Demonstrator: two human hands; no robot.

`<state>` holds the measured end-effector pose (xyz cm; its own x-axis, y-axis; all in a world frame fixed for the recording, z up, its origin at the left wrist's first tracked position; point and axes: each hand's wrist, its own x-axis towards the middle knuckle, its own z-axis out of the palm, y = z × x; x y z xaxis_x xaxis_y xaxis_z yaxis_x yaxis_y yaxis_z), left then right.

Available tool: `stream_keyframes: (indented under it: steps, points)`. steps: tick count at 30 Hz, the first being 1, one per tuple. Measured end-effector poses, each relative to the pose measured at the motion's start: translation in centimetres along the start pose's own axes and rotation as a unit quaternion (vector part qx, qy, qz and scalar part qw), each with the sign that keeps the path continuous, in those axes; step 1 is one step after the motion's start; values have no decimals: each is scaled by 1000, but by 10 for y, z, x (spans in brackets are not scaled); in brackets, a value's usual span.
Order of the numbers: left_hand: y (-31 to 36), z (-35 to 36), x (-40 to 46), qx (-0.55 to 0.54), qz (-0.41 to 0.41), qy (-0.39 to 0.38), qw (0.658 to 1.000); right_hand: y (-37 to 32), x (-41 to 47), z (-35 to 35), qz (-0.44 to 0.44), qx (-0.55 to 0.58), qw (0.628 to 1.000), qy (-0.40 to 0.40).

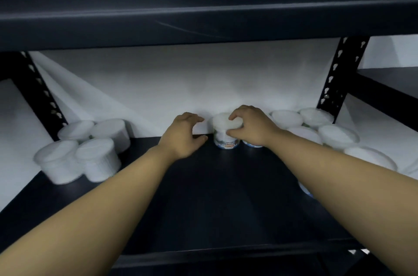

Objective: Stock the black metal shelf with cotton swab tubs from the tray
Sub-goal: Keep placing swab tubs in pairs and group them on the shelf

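Observation:
A white cotton swab tub (226, 134) with a printed label stands upright at the back middle of the black metal shelf (214, 189). My right hand (251, 125) grips it, fingers over the lid and thumb on its side. My left hand (183, 134) hovers just left of the tub with curled, parted fingers and holds nothing. Behind my right hand, a second tub (252, 144) is mostly hidden. The tray is not in view.
Several tubs (86, 149) cluster at the shelf's back left, and several more (316, 128) line the back right, partly behind my right forearm. The upper shelf board (203, 15) hangs low overhead. Black slotted uprights (339, 76) stand at both back corners against a white wall.

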<state>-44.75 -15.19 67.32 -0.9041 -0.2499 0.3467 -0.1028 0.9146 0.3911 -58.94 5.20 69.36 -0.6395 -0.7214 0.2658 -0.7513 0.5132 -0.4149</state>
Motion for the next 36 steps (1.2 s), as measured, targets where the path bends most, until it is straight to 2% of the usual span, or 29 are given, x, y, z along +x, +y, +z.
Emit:
stream_keyframes:
  steps: [6,11,19,22,25,36]
  points:
    - [-44,-61,-58,-6,-51,21,998,-88,8,48,-44,41,997,-48]
    - [-92,-116,-114,34,-95,57,993,-168,12,96,-106,77,987,-96]
    - [-168,-153,-179,51,-181,66,980,-260,14,145,-155,98,978,-94]
    - [-183,-152,-186,80,-217,15,973,-275,16,156,-154,59,979,-120]
    - [-190,-151,-190,104,-214,-15,971,-281,17,161,-154,6,978,-143]
    - [-169,-132,-211,59,-125,36,990,-244,-21,134,-149,-37,980,-129]
